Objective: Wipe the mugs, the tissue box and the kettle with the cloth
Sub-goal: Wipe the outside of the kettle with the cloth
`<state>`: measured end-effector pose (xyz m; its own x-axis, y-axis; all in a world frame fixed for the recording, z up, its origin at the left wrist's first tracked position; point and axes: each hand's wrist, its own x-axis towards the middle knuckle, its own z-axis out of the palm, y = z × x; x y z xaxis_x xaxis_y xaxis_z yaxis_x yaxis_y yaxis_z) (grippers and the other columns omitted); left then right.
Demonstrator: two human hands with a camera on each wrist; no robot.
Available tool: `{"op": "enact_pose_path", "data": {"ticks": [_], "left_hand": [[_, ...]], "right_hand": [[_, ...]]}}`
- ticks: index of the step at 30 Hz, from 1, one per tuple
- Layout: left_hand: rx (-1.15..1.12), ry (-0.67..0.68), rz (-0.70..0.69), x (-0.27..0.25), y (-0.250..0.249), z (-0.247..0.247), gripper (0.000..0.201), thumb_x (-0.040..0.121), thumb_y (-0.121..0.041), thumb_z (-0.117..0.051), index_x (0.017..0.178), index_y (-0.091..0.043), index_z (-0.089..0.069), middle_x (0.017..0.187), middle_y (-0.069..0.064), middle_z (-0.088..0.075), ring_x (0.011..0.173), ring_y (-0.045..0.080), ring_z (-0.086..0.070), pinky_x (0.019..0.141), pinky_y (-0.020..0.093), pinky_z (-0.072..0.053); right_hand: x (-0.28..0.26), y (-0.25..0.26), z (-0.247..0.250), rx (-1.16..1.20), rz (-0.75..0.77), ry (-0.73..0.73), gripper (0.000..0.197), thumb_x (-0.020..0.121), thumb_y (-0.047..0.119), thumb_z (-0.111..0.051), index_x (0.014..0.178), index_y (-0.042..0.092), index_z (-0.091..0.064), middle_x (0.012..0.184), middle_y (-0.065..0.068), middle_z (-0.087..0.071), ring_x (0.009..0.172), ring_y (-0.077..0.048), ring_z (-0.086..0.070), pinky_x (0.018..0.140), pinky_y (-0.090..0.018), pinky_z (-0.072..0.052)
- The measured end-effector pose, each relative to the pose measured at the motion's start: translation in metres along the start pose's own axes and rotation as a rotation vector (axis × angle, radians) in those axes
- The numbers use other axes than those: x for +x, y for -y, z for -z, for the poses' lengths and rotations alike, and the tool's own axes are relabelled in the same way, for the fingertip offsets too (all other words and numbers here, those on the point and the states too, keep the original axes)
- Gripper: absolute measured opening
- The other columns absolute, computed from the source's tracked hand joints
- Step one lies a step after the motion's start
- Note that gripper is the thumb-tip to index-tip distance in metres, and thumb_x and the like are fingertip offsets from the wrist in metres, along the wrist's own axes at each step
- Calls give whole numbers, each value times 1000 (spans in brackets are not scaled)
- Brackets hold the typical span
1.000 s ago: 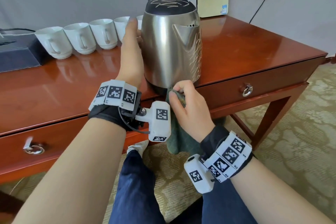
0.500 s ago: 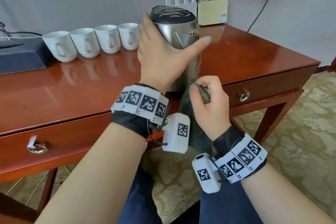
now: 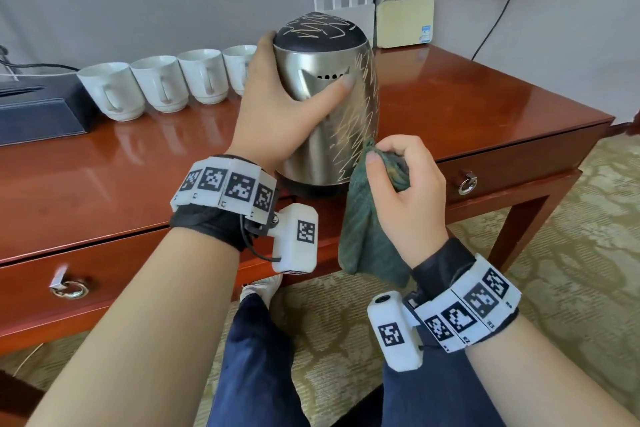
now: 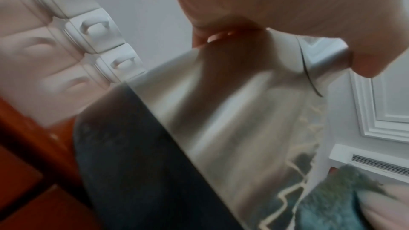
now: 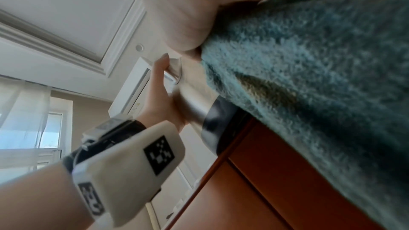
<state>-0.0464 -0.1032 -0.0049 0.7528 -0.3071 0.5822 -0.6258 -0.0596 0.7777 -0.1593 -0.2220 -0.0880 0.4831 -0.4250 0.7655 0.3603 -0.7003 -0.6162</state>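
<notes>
A steel kettle with a black lid stands near the front edge of the wooden desk. My left hand grips its upper body, thumb across the spout and fingers round the far left side. My right hand holds a bunched green cloth against the kettle's lower right side, and the rest of the cloth hangs below the desk edge. Several white mugs stand in a row behind, left of the kettle. The dark blue tissue box lies at the far left. The left wrist view shows the kettle close up and the cloth.
A cream box with cables and a white router stand at the desk's back by the wall. Two drawers with ring pulls face me. My knees are under the desk edge, over patterned carpet.
My left hand has come from the kettle's back left side round to its front and now grips it. The kettle's spout has turned toward me. My right hand has shifted the cloth to the right side.
</notes>
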Motion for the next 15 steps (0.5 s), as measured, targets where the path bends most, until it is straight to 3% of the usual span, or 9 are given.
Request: {"op": "enact_pose_path", "data": {"ticks": [2,7,12,15], "left_hand": [[-55,60,5,-1,-1,6,70,67,-52,-78,122,-30,-40,123,-16,-58,115,-5,-56,99,22,-46],[-108,127,41,-1,-4,9,76,65,-56,-78,124,-30,-39,124,-15,-58,115,-3,-57,101,31,-48],[-153,139,40,-2,-6,10,54,69,-55,-71,110,-38,-40,118,-20,-56,109,-11,-56,90,16,-46],[-175,109,10,-1,-4,7,57,73,-51,-71,117,-31,-41,121,-13,-58,111,-4,-58,93,20,-48]], "right_hand": [[1,4,-2,19,-1,-11,10,87,4,-63,96,10,-60,91,-3,-59,84,-5,-54,78,-9,-41],[6,17,-6,23,50,-45,15,79,10,-58,93,6,-61,90,-7,-59,82,-6,-53,75,-12,-42],[8,23,-13,-32,167,-2,20,78,-3,-63,98,-3,-60,94,-7,-55,85,-6,-50,81,-7,-38],[8,24,-17,-76,331,30,17,83,-6,-66,100,-7,-63,96,-16,-60,92,-20,-57,87,-23,-48]]}}
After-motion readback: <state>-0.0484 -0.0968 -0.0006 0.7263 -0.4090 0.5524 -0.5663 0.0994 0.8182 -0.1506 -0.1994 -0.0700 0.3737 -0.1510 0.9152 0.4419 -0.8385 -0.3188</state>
